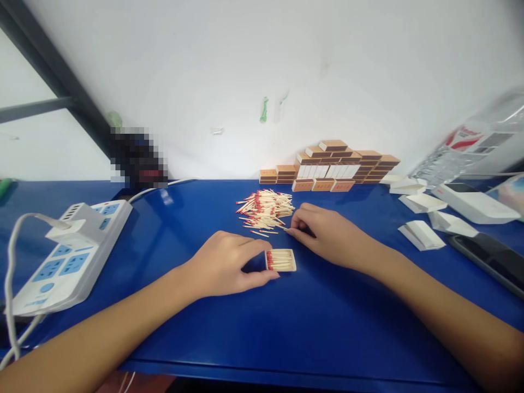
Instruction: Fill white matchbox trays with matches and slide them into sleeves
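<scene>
My left hand point(227, 263) rests on the blue table point(286, 327), thumb and fingers closed on the left end of a small open matchbox tray point(281, 260) that holds red-tipped matches. Just behind it, my right hand point(323, 232) lies with curled fingers pinching at matches on the near edge of a loose pile of red-tipped matches point(265, 209).
Stacked brown matchboxes point(331, 166) stand against the white wall. Several empty white box sleeves point(421, 234) lie at the right beside a white device point(475, 203) and a dark flat object point(491, 257). A white power strip point(69, 254) with cables sits at the left.
</scene>
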Motion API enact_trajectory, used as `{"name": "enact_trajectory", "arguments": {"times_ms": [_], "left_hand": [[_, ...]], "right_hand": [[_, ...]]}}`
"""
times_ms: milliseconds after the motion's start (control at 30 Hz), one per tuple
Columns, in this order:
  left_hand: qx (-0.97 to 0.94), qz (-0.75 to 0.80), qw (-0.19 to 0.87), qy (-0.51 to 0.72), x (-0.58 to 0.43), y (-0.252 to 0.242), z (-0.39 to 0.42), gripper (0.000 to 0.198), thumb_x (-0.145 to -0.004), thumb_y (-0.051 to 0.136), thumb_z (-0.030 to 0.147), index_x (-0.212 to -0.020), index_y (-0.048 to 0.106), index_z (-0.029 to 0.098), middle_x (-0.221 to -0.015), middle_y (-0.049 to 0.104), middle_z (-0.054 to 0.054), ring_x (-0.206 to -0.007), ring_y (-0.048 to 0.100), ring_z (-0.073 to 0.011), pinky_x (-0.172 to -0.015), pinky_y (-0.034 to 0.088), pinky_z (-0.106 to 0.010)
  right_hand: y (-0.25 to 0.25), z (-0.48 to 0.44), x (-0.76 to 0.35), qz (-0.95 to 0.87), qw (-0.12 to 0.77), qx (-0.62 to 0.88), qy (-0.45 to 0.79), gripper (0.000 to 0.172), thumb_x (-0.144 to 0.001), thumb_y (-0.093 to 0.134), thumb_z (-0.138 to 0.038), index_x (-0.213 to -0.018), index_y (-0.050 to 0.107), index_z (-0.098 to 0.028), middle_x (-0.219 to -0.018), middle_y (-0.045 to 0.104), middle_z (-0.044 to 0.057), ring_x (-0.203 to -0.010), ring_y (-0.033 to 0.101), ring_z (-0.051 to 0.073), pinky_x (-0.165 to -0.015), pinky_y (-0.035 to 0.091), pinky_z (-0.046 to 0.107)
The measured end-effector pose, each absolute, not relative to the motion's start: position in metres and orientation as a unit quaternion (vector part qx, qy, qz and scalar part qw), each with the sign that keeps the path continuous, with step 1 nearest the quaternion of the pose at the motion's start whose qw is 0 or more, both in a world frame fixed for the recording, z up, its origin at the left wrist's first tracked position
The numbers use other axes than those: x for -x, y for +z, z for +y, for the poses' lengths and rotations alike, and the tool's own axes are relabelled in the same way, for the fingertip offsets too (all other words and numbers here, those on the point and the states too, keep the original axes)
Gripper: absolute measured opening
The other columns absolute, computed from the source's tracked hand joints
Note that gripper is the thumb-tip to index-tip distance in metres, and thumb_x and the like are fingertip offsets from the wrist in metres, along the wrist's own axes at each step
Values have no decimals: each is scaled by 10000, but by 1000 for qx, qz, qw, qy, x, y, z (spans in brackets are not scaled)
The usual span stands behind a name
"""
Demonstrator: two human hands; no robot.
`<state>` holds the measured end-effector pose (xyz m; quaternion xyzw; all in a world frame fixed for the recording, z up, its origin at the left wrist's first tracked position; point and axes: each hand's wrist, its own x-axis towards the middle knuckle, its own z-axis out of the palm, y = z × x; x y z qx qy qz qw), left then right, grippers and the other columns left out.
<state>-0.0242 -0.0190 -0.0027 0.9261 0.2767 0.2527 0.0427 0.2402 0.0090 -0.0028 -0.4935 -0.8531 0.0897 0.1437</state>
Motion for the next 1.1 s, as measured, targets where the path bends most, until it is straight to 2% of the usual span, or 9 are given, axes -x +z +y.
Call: {"name": "enact_trajectory", "arguments": {"times_ms": [167,367,700,900,1100], "left_hand": [[-926,292,60,232,25,-2,-18,323,-908,719,469,-1079,730,195,-631,629,58,-530,593,-98,-538,421,-227],[-926,297,61,223,25,-3,-17,331,-911,716,472,-1094,728,196,-637,634,54,-541,600,-106,-547,419,-231],[-928,299,57,214,24,-2,-17,326,-926,695,483,-1068,730,192,-628,637,46,-539,602,-111,-548,409,-230],[-929,298,60,210,24,-3,-18,336,-921,699,491,-1070,725,190,-633,641,47,-543,608,-113,-544,410,-234],[-931,290,56,213,24,-4,-19,328,-942,670,495,-1068,722,197,-643,658,47,-564,628,-112,-574,437,-241]], "right_hand": [[-2,8,-249,-860,130,486,85,229,-1000,573,-383,-842,596,-219,-904,623,46,-714,578,178,-638,416,332],[-5,9,-256,-864,121,477,109,233,-1017,538,-360,-837,599,-225,-927,632,46,-698,587,169,-626,424,331],[-4,8,-235,-849,148,499,87,133,-1005,558,-339,-969,571,-211,-1000,611,63,-760,589,189,-672,433,335],[0,10,-235,-852,139,493,106,158,-996,554,-280,-854,579,-215,-902,609,48,-729,569,178,-656,420,323],[-3,21,-227,-834,206,502,97,111,-972,603,-297,-904,621,-211,-930,640,49,-769,591,181,-680,424,322]]}}
